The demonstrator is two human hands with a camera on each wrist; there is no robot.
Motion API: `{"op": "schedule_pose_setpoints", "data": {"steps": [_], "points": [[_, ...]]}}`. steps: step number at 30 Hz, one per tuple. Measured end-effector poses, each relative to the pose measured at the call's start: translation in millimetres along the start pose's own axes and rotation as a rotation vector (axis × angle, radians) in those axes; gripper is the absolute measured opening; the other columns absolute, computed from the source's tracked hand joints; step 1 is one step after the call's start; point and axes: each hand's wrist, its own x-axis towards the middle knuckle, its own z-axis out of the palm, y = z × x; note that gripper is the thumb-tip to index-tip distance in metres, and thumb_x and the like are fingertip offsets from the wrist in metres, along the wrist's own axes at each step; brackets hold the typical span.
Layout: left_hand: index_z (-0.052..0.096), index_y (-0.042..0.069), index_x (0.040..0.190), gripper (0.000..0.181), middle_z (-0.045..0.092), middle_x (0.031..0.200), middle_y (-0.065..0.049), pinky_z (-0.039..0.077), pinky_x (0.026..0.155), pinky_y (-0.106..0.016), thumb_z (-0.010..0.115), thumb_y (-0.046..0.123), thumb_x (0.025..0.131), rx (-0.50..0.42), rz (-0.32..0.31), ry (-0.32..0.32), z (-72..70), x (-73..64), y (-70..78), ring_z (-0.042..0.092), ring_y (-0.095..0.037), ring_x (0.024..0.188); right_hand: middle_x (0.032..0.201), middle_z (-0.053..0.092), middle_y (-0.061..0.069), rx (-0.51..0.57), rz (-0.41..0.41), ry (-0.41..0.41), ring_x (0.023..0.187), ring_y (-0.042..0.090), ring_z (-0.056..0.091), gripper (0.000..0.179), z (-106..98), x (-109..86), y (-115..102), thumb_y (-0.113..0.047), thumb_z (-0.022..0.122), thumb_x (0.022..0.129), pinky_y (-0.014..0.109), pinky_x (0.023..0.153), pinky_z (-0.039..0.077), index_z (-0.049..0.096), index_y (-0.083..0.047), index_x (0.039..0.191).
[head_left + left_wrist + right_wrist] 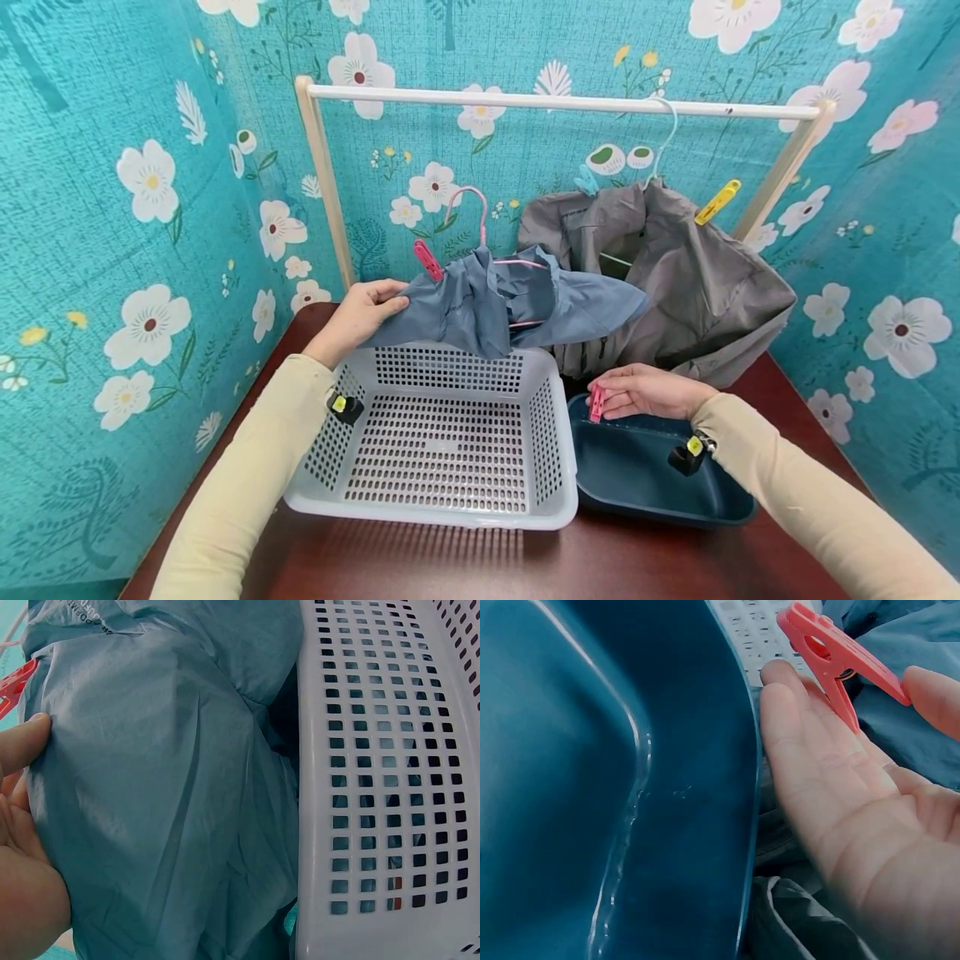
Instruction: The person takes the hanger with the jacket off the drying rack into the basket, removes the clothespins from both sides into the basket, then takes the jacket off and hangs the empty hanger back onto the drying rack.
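1. Head view, 6 o'clock: basket (pixel 427 518), its back rim overlapped by the blue top (pixel 461 312); cloth could snag there if tugged nearer.
2. Tub (pixel 663 483) at 4 o'clock, just beside the basket: a dropped clip would likely land in it.
3. Right hand (pixel 652 390), over the tub's far side, pinches a pink clip (pixel 597 403) at its handles; an off-centre squeeze could flip it loose.
4. Left hand (pixel 362 315) at 9 o'clock pinches the top's edge; hard pulling could drag the unclipped 3 o'clock shoulder off its hanger (pixel 483 227).
5. Second clip (pixel 428 261), 10 o'clock: a shallow bite could pop off.
6. Grey top (pixel 705 275), 3 o'clock, behind: the blue shoulder could catch it.
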Motion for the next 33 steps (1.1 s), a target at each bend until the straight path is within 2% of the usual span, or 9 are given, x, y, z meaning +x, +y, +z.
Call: {"op": "schedule_pose_setpoints", "data": {"steps": [5, 8, 17, 22, 24, 29, 31, 33], "points": [[0.062, 0.004, 0.124, 0.031, 0.062, 0.118, -0.015, 0.043, 0.089, -0.038, 0.055, 0.018, 0.097, -0.003, 0.007, 0.005, 0.1, 0.0, -0.4, 0.056, -0.019, 0.101, 0.113, 0.064, 0.017, -0.008, 0.026, -0.006, 0.104, 0.026, 0.063, 0.046, -1.8, 4.7, 5.6, -0.015, 0.044, 0.102, 0.044, 0.094, 0.043, 0.034, 0.019, 0.132], [0.063, 0.005, 0.123, 0.03, 0.062, 0.117, -0.013, 0.043, 0.088, -0.037, 0.056, 0.019, 0.097, -0.002, 0.007, 0.005, -0.2, 0.2, -1.4, 0.057, -0.018, 0.1, 0.115, 0.062, 0.021, -0.017, 0.039, -0.009, 0.105, 0.026, 0.062, 0.049, -1.7, 6.9, 8.1, -0.015, 0.044, 0.102, 0.047, 0.096, 0.04, 0.031, 0.02, 0.133], [0.063, 0.006, 0.123, 0.03, 0.062, 0.118, -0.011, 0.044, 0.088, -0.038, 0.056, 0.019, 0.097, -0.001, 0.007, 0.002, -0.4, 0.2, -3.7, 0.056, -0.02, 0.103, 0.118, 0.059, 0.027, -0.031, 0.08, 0.02, 0.103, 0.027, 0.063, 0.048, -0.7, 11.1, 15.6, -0.015, 0.043, 0.102, 0.048, 0.096, 0.039, 0.031, 0.02, 0.133], [0.063, 0.006, 0.122, 0.03, 0.062, 0.117, -0.012, 0.044, 0.086, -0.035, 0.056, 0.019, 0.097, -0.009, 0.007, 0.0, -0.3, -0.3, -2.3, 0.056, -0.019, 0.101, 0.116, 0.06, 0.027, -0.042, 0.103, 0.043, 0.1, 0.027, 0.064, 0.043, 0.8, 15.0, 20.3, -0.014, 0.044, 0.101, 0.048, 0.094, 0.041, 0.038, 0.018, 0.129], [0.062, 0.003, 0.123, 0.029, 0.061, 0.118, -0.014, 0.044, 0.086, -0.036, 0.055, 0.016, 0.097, -0.014, -0.003, -0.005, 0.1, -4.3, 6.8, 0.056, -0.02, 0.102, 0.114, 0.061, 0.027, -0.047, 0.113, 0.054, 0.099, 0.026, 0.065, 0.041, 1.4, 17.0, 22.0, -0.013, 0.045, 0.1, 0.048, 0.093, 0.043, 0.04, 0.018, 0.127], [0.062, 0.003, 0.123, 0.03, 0.06, 0.118, -0.015, 0.044, 0.088, -0.038, 0.055, 0.016, 0.097, 0.0, -0.022, -0.003, -0.1, -4.7, 7.8, 0.055, -0.022, 0.103, 0.111, 0.063, 0.023, -0.082, 0.13, 0.062, 0.098, 0.025, 0.064, 0.044, 3.4, 19.7, 26.3, -0.015, 0.046, 0.1, 0.045, 0.091, 0.046, 0.04, 0.019, 0.128], [0.062, 0.005, 0.123, 0.03, 0.061, 0.117, -0.013, 0.044, 0.087, -0.037, 0.055, 0.018, 0.097, 0.0, -0.022, 0.003, -0.7, -1.3, -0.3, 0.055, -0.02, 0.101, 0.111, 0.062, 0.024, -0.093, 0.135, 0.054, 0.098, 0.025, 0.064, 0.045, 4.2, 19.8, 27.4, -0.015, 0.046, 0.101, 0.045, 0.091, 0.046, 0.039, 0.02, 0.128], [0.062, 0.005, 0.123, 0.03, 0.061, 0.117, -0.014, 0.044, 0.085, -0.036, 0.055, 0.017, 0.097, -0.004, -0.021, 0.003, -0.8, -1.6, 0.2, 0.056, -0.02, 0.099, 0.112, 0.061, 0.025, -0.095, 0.148, 0.053, 0.098, 0.026, 0.064, 0.043, 4.9, 19.9, 28.0, -0.015, 0.046, 0.101, 0.045, 0.091, 0.046, 0.041, 0.019, 0.127]]}}
